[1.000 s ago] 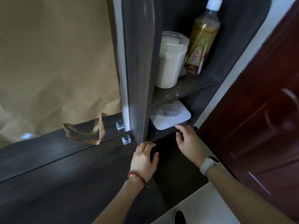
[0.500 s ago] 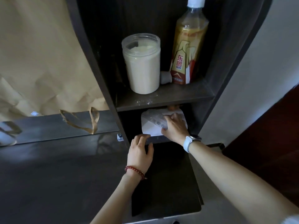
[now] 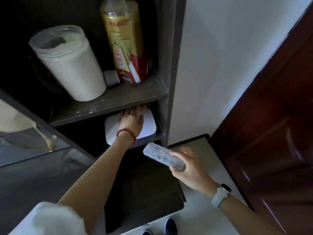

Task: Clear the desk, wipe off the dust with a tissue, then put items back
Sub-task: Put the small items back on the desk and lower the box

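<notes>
My right hand point(image 3: 189, 168) holds a long clear plastic pill box point(image 3: 163, 156) just in front of the lower shelf, over the dark desk point(image 3: 140, 189). Into the low compartment reaches my left hand point(image 3: 132, 121), fingers spread flat on a white rounded box point(image 3: 149, 122); its fingertips are hidden under the shelf board. On the dusty shelf point(image 3: 118, 99) above stand a clear jar of white powder point(image 3: 71, 65), a tall yellow drink bottle point(image 3: 125, 43) and a small white container point(image 3: 111, 78) between them.
A dark red wooden door point(image 3: 271, 124) stands close on the right beside a white wall point(image 3: 220, 56). A mirror point(image 3: 22, 141) leans at the left above the desk. Shoe tips point(image 3: 170, 226) show on the pale floor below the desk edge.
My right hand has lifted the pill box off the white box and drawn it out of the shelf. My left hand has left the desk and reached onto the white box.
</notes>
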The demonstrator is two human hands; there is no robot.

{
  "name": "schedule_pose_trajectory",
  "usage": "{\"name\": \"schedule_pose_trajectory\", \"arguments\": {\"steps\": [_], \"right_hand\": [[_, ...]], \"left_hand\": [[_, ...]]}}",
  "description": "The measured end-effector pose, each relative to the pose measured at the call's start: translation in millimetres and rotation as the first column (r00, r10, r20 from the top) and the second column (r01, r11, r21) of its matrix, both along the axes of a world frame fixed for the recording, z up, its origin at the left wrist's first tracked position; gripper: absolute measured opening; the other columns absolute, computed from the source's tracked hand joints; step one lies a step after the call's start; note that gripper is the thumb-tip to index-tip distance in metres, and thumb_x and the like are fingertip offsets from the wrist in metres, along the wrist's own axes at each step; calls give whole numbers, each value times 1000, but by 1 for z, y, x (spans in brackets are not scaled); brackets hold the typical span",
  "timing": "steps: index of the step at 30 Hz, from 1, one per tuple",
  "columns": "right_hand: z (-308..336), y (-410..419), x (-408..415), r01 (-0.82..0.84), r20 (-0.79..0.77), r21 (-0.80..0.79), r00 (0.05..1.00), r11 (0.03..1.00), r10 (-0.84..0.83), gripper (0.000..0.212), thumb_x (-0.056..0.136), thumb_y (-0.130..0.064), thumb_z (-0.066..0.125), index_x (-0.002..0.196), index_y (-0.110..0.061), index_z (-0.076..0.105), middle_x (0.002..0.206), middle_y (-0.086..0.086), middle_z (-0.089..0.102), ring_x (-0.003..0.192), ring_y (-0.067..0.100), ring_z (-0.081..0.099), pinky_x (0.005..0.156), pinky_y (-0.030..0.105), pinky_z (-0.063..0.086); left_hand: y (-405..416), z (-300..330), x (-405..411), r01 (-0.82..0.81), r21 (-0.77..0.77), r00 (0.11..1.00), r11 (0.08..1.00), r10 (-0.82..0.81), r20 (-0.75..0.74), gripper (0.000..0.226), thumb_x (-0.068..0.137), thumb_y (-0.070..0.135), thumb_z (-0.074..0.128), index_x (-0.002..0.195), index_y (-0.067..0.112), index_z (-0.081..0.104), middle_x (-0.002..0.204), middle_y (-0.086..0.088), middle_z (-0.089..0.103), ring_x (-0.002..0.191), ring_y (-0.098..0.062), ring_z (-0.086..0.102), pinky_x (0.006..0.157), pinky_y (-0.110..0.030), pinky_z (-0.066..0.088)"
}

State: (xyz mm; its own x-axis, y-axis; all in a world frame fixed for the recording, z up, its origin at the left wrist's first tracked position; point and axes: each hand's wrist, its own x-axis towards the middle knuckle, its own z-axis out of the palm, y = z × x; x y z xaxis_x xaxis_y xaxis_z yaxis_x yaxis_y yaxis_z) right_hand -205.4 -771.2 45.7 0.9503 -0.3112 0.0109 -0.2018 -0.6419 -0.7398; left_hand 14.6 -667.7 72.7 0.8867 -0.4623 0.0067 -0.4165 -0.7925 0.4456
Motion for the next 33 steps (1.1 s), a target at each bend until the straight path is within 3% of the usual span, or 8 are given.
{"name": "schedule_pose_trajectory", "arguments": {"steps": [4,8,12,16,20,24,29,33], "right_hand": [[-9,-7,-21,22,-41,11,999,1000,-21,40,77,-23,69,114,-20,57,109,-6,38,107,13,49,90,20,46],[-22,-16,-34,48,-92,37,995,998,-44,38,76,-24,69,113,-19,57,106,-5,40,105,14,51,86,18,49],[-36,-15,-41,72,-147,43,987,996,-65,38,77,-23,69,113,-20,57,105,-4,41,102,11,48,78,2,38],[-58,1,-39,55,-230,48,972,997,-42,37,78,-21,69,112,-16,58,101,-1,40,102,16,46,84,15,37],[-92,31,-28,8,-314,40,949,999,5,35,77,-19,69,110,-11,60,99,6,47,103,23,46,85,19,34],[-126,78,-11,-22,-351,-8,936,1000,17,33,72,-17,72,103,-5,65,95,20,58,96,32,52,80,24,35],[-151,138,23,-23,-365,-11,931,1000,17,35,74,-14,71,106,0,62,103,26,51,102,40,45,87,35,38],[-170,172,53,-44,-410,-59,912,997,16,34,81,-14,64,111,2,57,115,30,45,109,43,41,88,42,39]], "left_hand": [[-17,-8,10,-28,92,997,995,21,75,42,92,26,44,133,17,40,141,-19,38,127,-39,33,104,-50,28],[-29,-1,14,-57,121,997,991,50,59,34,93,31,43,116,7,53,114,-28,59,106,-42,53,97,-49,39],[-25,17,-5,-88,-54,996,995,90,27,28,86,13,52,113,7,56,108,-26,62,100,-42,56,87,-43,43],[33,-4,-57,-225,-316,964,922,258,66,28,76,7,63,103,1,56,104,-22,59,100,-38,51,83,-37,37],[104,-43,-120,-396,-323,908,859,419,1,26,73,8,69,95,1,57,94,-19,59,92,-36,53,77,-24,33],[163,-75,-159,-649,-281,756,707,640,-136,38,76,8,67,113,4,56,111,-18,56,102,-33,55,83,-30,41],[210,-89,-171,-761,-229,646,608,745,-166,35,77,7,63,112,7,60,114,-16,52,100,-25,55,75,-12,31],[236,-96,-171,-771,-259,628,582,763,-154,32,77,4,65,109,3,61,112,-17,53,90,-16,50,72,1,28]]}}
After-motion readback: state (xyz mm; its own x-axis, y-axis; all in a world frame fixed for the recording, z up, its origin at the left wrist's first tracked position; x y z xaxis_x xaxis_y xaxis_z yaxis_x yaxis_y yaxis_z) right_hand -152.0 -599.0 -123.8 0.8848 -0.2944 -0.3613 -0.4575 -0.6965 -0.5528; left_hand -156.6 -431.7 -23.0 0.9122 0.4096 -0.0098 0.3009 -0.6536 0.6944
